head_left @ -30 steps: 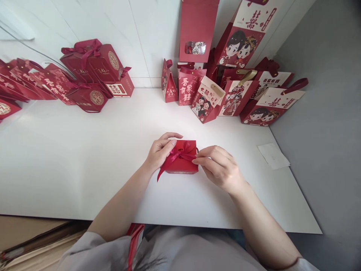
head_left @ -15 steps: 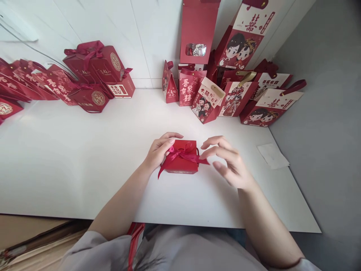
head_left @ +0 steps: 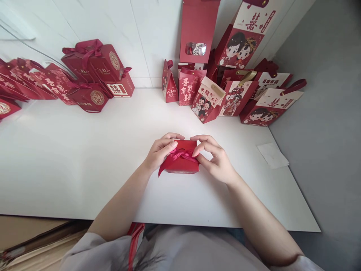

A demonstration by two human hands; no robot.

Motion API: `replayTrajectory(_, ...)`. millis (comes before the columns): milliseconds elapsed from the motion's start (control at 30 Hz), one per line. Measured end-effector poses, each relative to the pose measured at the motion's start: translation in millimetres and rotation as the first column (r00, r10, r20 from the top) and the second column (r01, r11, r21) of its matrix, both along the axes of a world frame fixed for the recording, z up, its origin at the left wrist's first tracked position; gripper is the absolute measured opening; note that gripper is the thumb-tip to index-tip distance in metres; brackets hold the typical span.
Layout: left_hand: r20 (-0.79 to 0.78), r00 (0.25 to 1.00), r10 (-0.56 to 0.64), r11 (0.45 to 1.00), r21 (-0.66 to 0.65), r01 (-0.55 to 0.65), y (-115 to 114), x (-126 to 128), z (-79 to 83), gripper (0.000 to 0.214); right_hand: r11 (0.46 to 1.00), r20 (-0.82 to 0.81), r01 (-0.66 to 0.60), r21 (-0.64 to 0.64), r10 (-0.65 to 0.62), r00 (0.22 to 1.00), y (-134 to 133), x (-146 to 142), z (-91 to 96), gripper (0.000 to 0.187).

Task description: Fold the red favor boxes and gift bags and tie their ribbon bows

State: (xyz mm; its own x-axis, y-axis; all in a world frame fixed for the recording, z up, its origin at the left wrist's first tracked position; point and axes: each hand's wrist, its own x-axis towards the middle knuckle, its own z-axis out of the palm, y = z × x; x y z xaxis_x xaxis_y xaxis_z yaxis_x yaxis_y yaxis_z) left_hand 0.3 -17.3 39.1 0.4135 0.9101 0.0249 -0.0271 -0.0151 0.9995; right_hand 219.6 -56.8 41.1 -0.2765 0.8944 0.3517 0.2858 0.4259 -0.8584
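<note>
A small red gift box (head_left: 182, 166) lies on the white table in front of me, a pink satin ribbon (head_left: 184, 154) tied in a bow across its top. My left hand (head_left: 160, 152) grips the box at its left side, thumb on the top near the bow. Thumb and index finger of my right hand (head_left: 216, 160) pinch the ribbon at the box's right edge, while another finger reaches over the far right corner. One ribbon tail hangs off the left front; the right tail is hidden by my fingers.
Red and white gift boxes (head_left: 208, 99) with handles stand along the wall at the back right. Stacked dark red boxes (head_left: 97, 75) and a row of red bags (head_left: 36, 81) are at the back left. A white paper (head_left: 272, 155) lies near the grey side wall (head_left: 324, 124).
My right hand has moved left from beside the box onto its right edge and closed on the ribbon there. My left hand stays on the box.
</note>
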Motion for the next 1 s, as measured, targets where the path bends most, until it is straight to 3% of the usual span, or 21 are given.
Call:
replayTrajectory(267, -0.121, 0.991, -0.061, 0.993, 0.095, 0.073, 1.1, -3.0, 3.0, 0.037, 1.000, -0.014, 0.012, -0.018, -0.012, 1.000, 0.3, 0.0, -1.9, 0.021)
replayTrajectory(400, -0.169, 0.975, -0.145, 0.987, 0.038, 0.154, 2.0, -8.8, 8.5, 0.035, 0.998, -0.034, 0.014, -0.065, -0.016, 0.999, 0.2, -0.6, -2.0, 0.023)
replayTrajectory(567, -0.193, 0.968, -0.160, 0.984, 0.042, 0.171, 2.3, -12.4, 8.9, 0.035, 0.990, -0.114, 0.019, -0.138, -0.035, 0.993, 0.9, 4.0, -4.4, 0.026)
replayTrajectory(733, -0.192, 0.963, -0.189, 0.979, 0.039, 0.199, 1.7, -11.7, 9.5, 0.033, 0.981, -0.122, 0.020, -0.194, -0.044, 0.992, 1.8, 4.6, -0.8, 0.015)
replayTrajectory(833, -0.194, 0.959, -0.209, 0.975, 0.034, 0.219, 1.1, -11.1, 10.9, 0.037, 0.972, -0.072, -0.012, -0.235, -0.006, 0.997, 1.3, 1.8, 2.9, 0.019)
replayTrajectory(1000, -0.206, 0.954, -0.216, 0.972, 0.050, 0.230, 1.2, -10.7, 12.1, 0.037, 0.960, -0.127, -0.132, -0.247, 0.103, 0.987, 1.5, 2.7, 4.9, 0.017)
